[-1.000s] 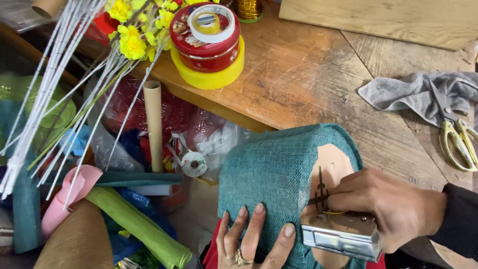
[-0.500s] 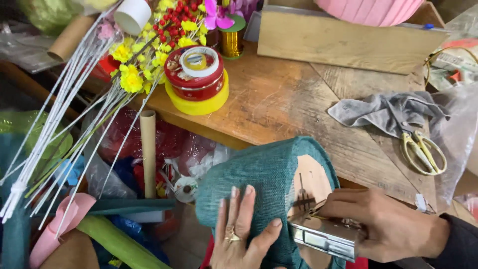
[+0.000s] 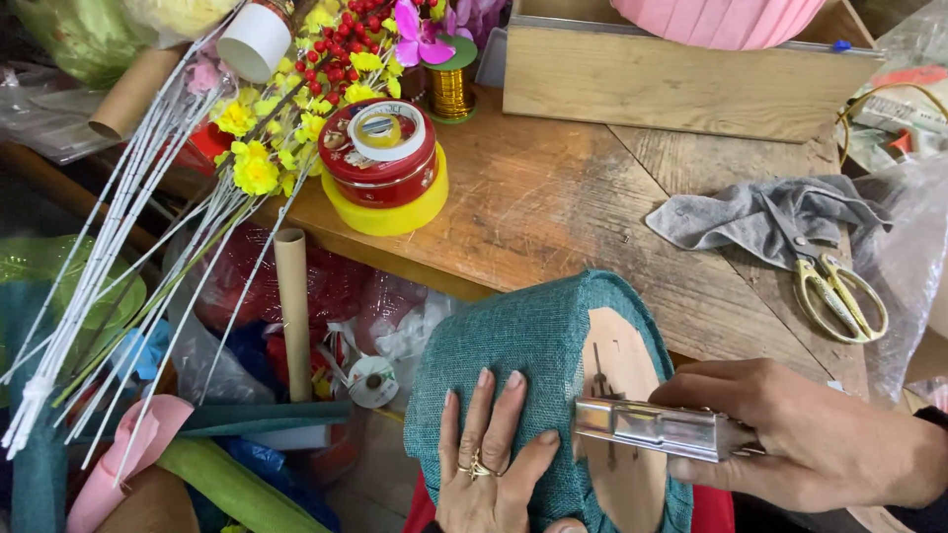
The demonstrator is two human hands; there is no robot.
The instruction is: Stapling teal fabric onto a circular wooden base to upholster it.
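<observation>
Two hands work on one teal burlap-covered cylinder (image 3: 533, 345) sitting just off the near edge of the wooden table (image 3: 573, 197), low in the view, its bare wooden end face (image 3: 622, 415) turned toward the right hand. Burlap edge folds over the rim of that face. Left hand (image 3: 489, 464) lies flat on the cylinder's fabric side, fingers spread fairly wide and pointing up, palm pressing, rings on one finger; it grips nothing. Right hand (image 3: 800, 434) comes in from the right of the cylinder, fingers wrapped tight round a metal staple gun (image 3: 657, 429) held level, its nose over the wooden face near the burlap rim. Whether the nose touches the wood is hard to tell.

Open room: bare tabletop stretches above the cylinder up to a wooden box (image 3: 681, 79) at the far edge. Right of the cylinder, a grey cloth (image 3: 750, 212) lies with yellow-handled scissors (image 3: 839, 291) partly on it, close to clear plastic wrap. Left of the cylinder, below the table edge, the space is crowded: cardboard tube (image 3: 293, 306) standing upright, tape roll (image 3: 372, 380), green and pink rolls, plastic bags.

Containers: the wooden box holds something pink and pleated (image 3: 711, 20), only partly in view. Up-left of the cylinder, a red round tin (image 3: 380, 163) stands on a yellow disc at the table edge, with a tape ring on its lid. Beside it, artificial flower stems (image 3: 247, 168), yellow blooms and red berries, overhang the edge; a gold wire spool (image 3: 449, 84) stands behind the tin.
</observation>
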